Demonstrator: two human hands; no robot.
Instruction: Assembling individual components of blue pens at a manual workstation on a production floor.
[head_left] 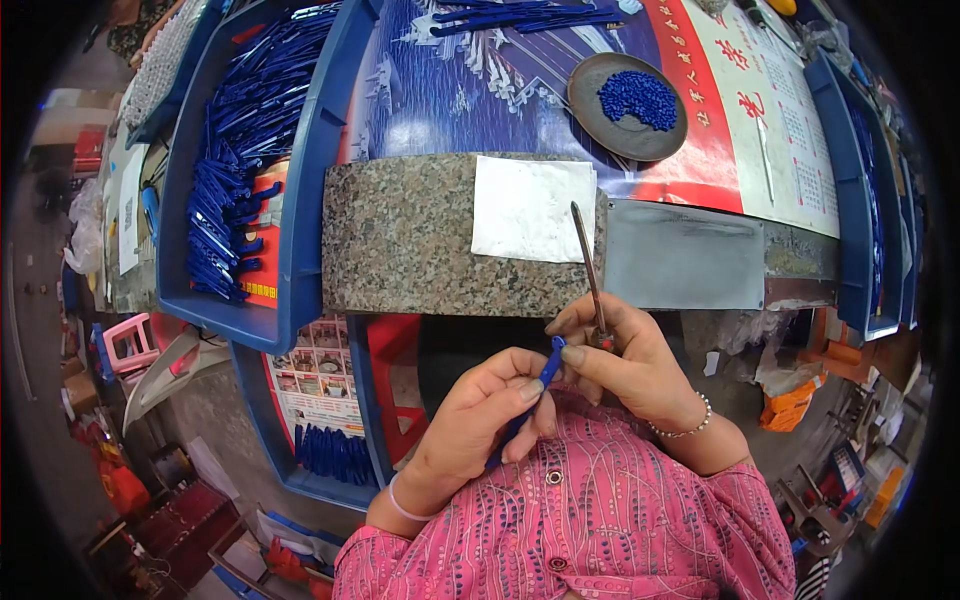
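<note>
My left hand (480, 412) is closed around a slim blue plastic piece (549, 368), held in front of the pink patterned shirt. The piece's rounded upper end pokes out beyond the thumb, and its lower end shows below the fingers. My right hand (640, 362) is closed too, its thumb and finger at that rounded end. Within the same hand lies a screwdriver (588, 262), its dark shaft pointing away over the bench edge and part of its reddish handle hidden by fingers. Beyond the hands, a white sheet (530, 208) rests on the speckled stone slab (400, 240).
A blue tray (300, 230) of slim blue pieces stands at left; a lower blue bin (370, 440) holds more. Small blue parts fill a round dish (585, 95). A grey metal plate (685, 255) lies right of the slab. Another blue tray (845, 200) stands far right.
</note>
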